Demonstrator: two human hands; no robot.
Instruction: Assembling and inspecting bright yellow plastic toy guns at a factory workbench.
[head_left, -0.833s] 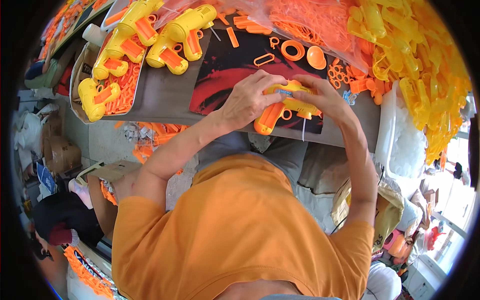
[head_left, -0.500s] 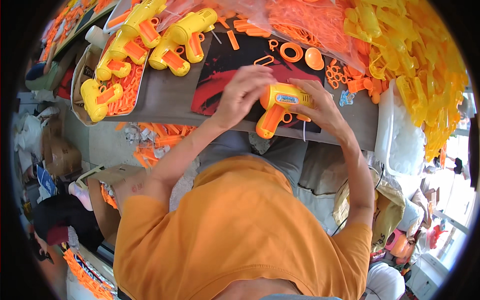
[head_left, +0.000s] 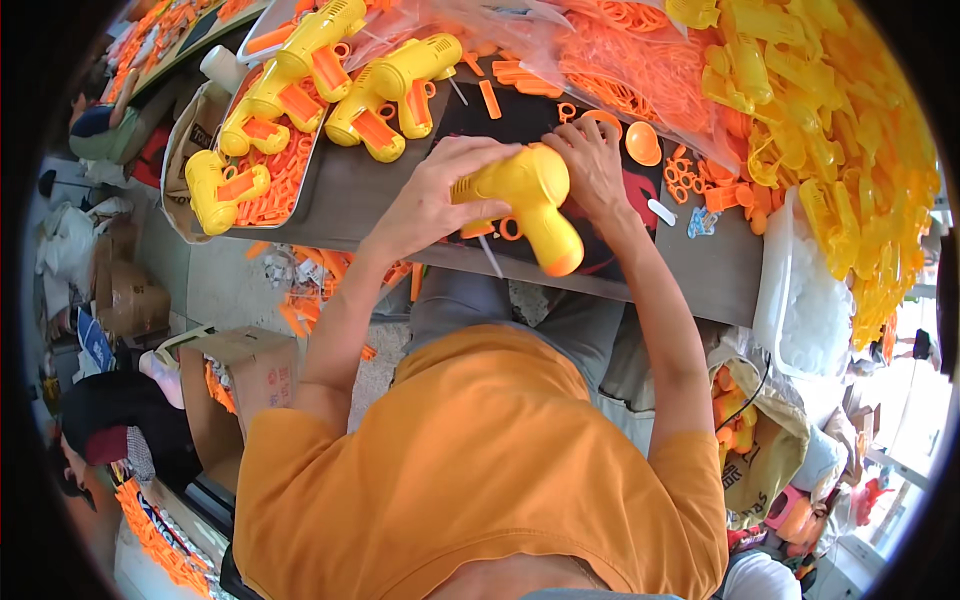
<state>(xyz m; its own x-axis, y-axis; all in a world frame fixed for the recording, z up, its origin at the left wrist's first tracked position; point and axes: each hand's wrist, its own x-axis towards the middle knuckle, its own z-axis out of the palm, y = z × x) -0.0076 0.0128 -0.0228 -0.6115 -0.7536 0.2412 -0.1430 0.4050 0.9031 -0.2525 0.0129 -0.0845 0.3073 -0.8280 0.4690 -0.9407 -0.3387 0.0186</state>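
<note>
My left hand (head_left: 440, 195) is closed around the rear of a yellow toy bubble gun (head_left: 545, 185), holding it above the table's near edge. The gun's plain yellow side and rounded nose are uppermost, and its handle slants down to the right. An orange ring trigger (head_left: 510, 229) and a thin white tube (head_left: 491, 256) show under its body. Just beyond the nose, my right hand (head_left: 592, 165) reaches down to the dark mat with bent fingers. Its fingertips are partly hidden, as is anything between them. A flat orange ring (head_left: 603, 121) lies partly behind this hand.
Finished-looking yellow guns (head_left: 395, 85) lie at left, some on a tray of orange parts (head_left: 280, 190). An orange cup (head_left: 643, 144), small rings (head_left: 684, 175) and a white oval piece (head_left: 662, 212) lie at right. Yellow shells (head_left: 800, 110) heap beside a white bin (head_left: 778, 290).
The gun has passed from my right hand to my left and been turned over, hiding its label. My right hand has moved to the mat beyond it. The white oval piece now shows.
</note>
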